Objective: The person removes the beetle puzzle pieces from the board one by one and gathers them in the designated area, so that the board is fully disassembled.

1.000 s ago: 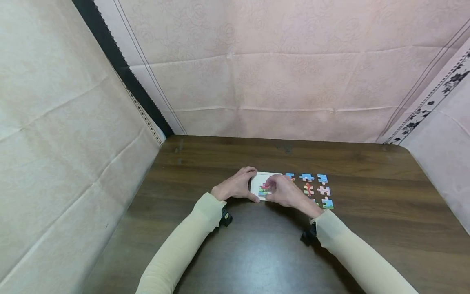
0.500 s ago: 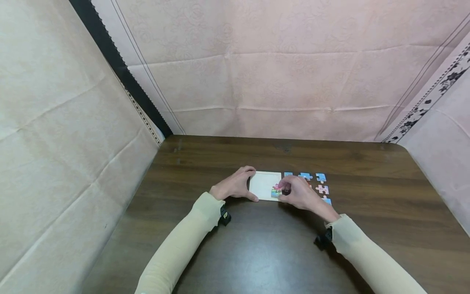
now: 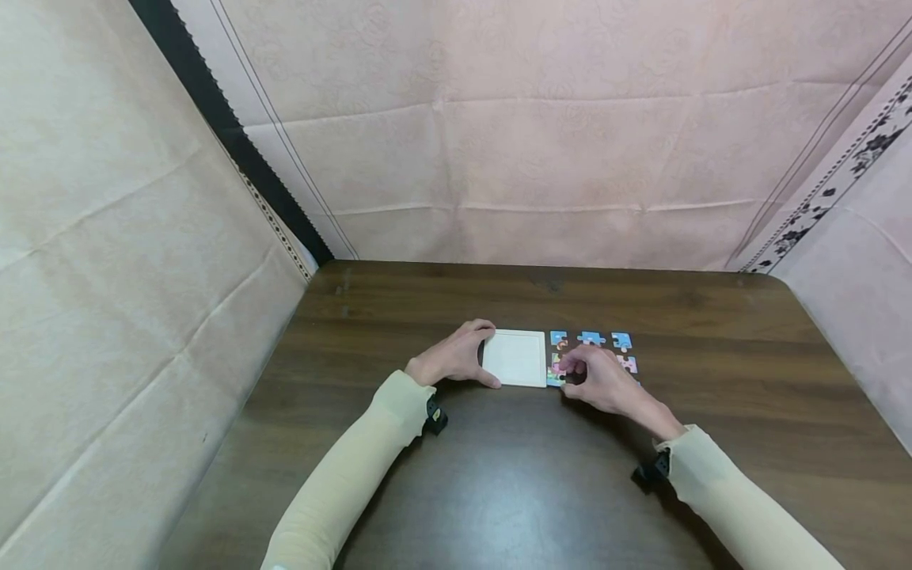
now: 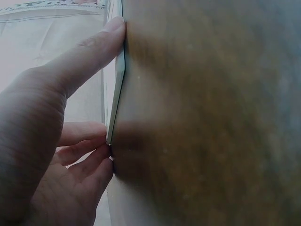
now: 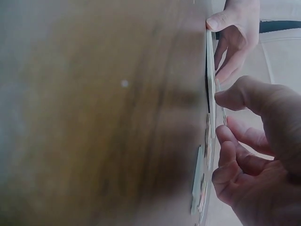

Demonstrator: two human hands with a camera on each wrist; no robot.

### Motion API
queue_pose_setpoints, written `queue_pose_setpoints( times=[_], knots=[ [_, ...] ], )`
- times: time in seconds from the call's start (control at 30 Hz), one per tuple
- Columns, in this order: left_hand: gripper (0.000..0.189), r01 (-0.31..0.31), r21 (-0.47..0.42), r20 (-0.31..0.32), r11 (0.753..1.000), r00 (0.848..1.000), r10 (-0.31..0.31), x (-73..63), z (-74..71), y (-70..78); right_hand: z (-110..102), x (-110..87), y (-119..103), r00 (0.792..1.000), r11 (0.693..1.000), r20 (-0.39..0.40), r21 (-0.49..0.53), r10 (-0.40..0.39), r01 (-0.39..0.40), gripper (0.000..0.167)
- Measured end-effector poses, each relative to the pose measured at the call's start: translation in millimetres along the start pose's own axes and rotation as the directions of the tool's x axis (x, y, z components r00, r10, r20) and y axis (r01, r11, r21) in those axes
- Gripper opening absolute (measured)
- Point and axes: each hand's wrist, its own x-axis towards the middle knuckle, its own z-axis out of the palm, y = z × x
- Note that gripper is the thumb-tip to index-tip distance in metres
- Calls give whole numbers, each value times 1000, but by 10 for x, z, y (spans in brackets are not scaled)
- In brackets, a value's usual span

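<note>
A white square puzzle tray (image 3: pixel 514 359), bare inside its raised rim, lies flat on the table. My left hand (image 3: pixel 454 360) holds its left side, thumb at the near corner and fingers at the far corner; the left wrist view shows the thin tray edge (image 4: pixel 116 94) between them. Just right of the tray, my right hand (image 3: pixel 606 384) pinches a pink, green and blue jigsaw piece (image 3: pixel 555 372). In the right wrist view that thin piece (image 5: pixel 223 103) appears edge-on between thumb and fingers. Blue jigsaw pieces (image 3: pixel 591 338) lie beyond the right hand, which hides others.
A blue corner piece (image 3: pixel 622 341) and a pink piece (image 3: pixel 628 364) lie at the right of the group. The brown wooden table (image 3: pixel 399 301) ends at a pale cloth backdrop (image 3: pixel 541 182). Cloth also hangs at both sides.
My right hand has moved right with the jigsaw piece, from above the tray to beside its right edge, uncovering the tray's inside. The left hand keeps its hold on the tray.
</note>
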Motion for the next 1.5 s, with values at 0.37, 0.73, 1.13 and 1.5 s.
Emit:
queue_pose_setpoints(
  times=[0.37, 0.73, 1.13, 1.5],
  knots=[
    [105, 2, 1, 3, 1000, 1000, -2, -5, -4, -11, -18, -54, 34, 999, 1000, 45, -8, 14, -14, 26],
    [105, 1, -7, 3, 1000, 1000, -1, -5, -3, -25, -19, -47, 42, 997, 999, 78, -37, 13, -10, 24],
    [106, -30, -7, -9, 1000, 1000, 30, 12, -2, -41, -64, -35, 24, 988, 998, 143, -29, 61, -57, 24],
    [110, -48, 0, -16, 999, 999, 48, -4, -23, -57, -213, -52, 122, 999, 998, -34, 56, 37, -35, 23]
  ],
)
